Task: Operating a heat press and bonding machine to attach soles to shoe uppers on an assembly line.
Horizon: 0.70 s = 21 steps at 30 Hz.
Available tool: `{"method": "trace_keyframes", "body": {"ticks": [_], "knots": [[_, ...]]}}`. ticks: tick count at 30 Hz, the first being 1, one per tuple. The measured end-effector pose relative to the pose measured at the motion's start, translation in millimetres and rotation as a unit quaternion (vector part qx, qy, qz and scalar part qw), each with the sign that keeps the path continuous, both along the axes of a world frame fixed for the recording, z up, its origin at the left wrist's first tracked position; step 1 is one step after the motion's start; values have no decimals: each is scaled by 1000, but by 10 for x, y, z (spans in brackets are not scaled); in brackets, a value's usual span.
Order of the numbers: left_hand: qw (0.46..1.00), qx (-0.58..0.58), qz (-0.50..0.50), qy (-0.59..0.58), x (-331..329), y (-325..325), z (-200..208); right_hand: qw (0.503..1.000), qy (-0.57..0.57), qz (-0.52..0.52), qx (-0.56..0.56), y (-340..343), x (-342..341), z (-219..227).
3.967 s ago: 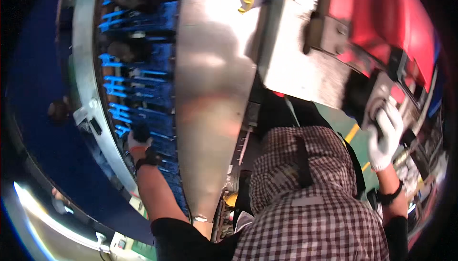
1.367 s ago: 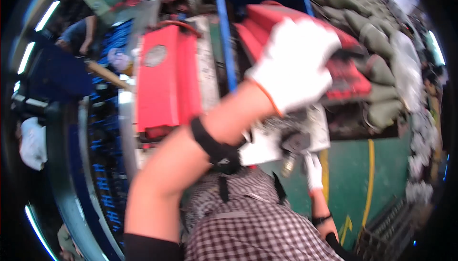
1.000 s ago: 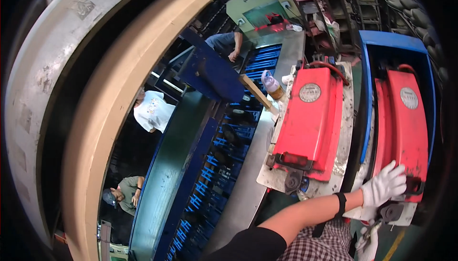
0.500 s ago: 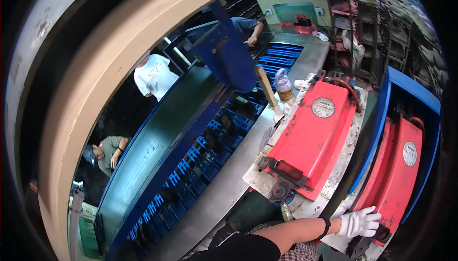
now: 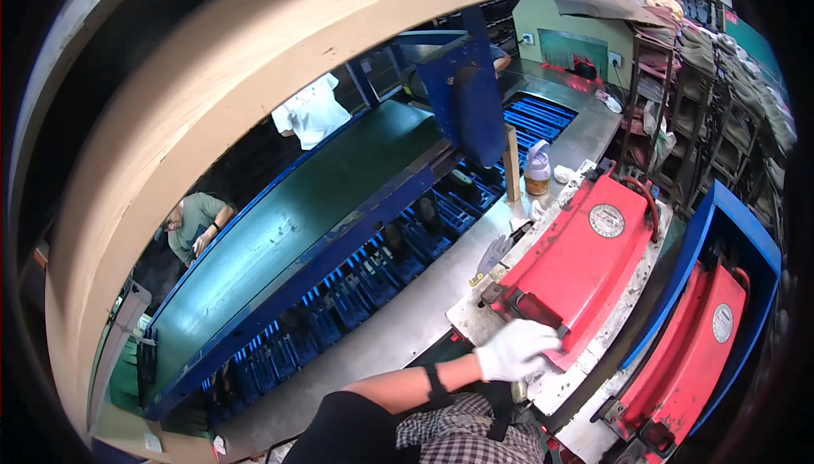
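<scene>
My left hand (image 5: 515, 351), in a white knit glove with a black band at the wrist, is at the near end of the closer red machine cover (image 5: 585, 269). Its fingers curl over the near side of the cover's black handle (image 5: 534, 310) and hide part of it. A round pale plate marks the top of this cover, which rests on a worn white base (image 5: 475, 315). Beyond it, to the right, a second red cover (image 5: 699, 354) sits inside a blue open housing (image 5: 746, 231). My right hand does not show.
A steel counter (image 5: 373, 328) holds a grey glove (image 5: 492, 256) and a lidded drink bottle (image 5: 538, 167). Past it run a blue rack (image 5: 356, 273) and a green conveyor belt (image 5: 297, 180). Co-workers stand on the far side. Loaded shelves (image 5: 695, 82) rise at the right rear.
My left hand has left the second red cover's near end and moved left to the closer cover's handle. Its fingers, spread before, are now curled. My view has shifted too.
</scene>
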State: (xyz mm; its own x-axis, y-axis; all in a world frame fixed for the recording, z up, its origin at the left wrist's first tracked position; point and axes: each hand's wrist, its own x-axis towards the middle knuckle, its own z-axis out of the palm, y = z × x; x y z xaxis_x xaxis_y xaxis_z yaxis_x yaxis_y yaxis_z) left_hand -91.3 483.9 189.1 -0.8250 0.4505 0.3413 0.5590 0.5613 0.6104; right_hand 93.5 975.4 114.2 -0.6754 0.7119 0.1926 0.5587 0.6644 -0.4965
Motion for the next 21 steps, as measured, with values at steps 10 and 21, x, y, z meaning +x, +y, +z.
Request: {"method": "trace_keyframes", "body": {"ticks": [10,21], "knots": [[977,-148,155,10,205,-604,-263,999,-45,9,14,-62,-159,171],[988,-99,-69,95,18,-67,-575,997,-60,18,37,-105,-273,127]]}}
